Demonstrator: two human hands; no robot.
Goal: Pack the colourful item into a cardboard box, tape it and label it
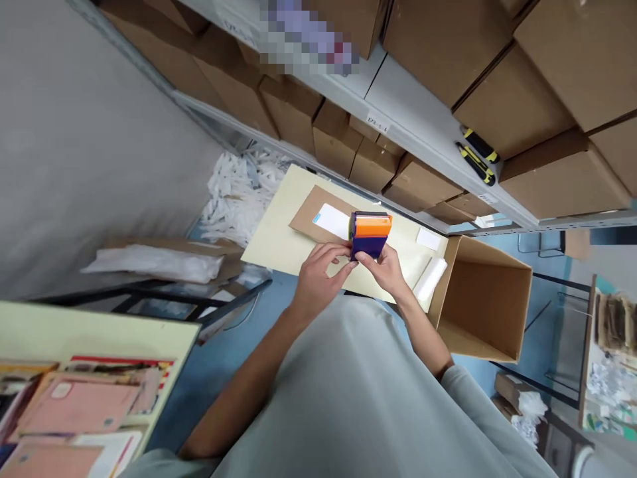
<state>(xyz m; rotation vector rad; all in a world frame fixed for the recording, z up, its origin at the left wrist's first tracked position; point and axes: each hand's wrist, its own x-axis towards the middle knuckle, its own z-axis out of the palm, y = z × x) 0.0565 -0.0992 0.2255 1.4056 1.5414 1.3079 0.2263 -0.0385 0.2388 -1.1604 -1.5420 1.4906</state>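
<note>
An orange and dark-blue block-shaped thing (370,239) is held up over the pale yellow table (279,232); its exact kind I cannot make out. My right hand (385,271) is closed around its lower right part, the thumb lying on the blue front. At its lower left edge is my left hand (322,273), with fingers and thumb closing on that corner. Behind it a brown cardboard envelope or sheet (311,219) lies on the table, and a white label (334,220) on that sheet is partly covered by the held thing.
Right of my hands lie a white roll (430,279) and a small white slip (428,238). An open cardboard box (482,299) stands at the table's right end. Two box cutters (475,162) rest on the shelf above. White paper strips (239,196) are heaped to the left.
</note>
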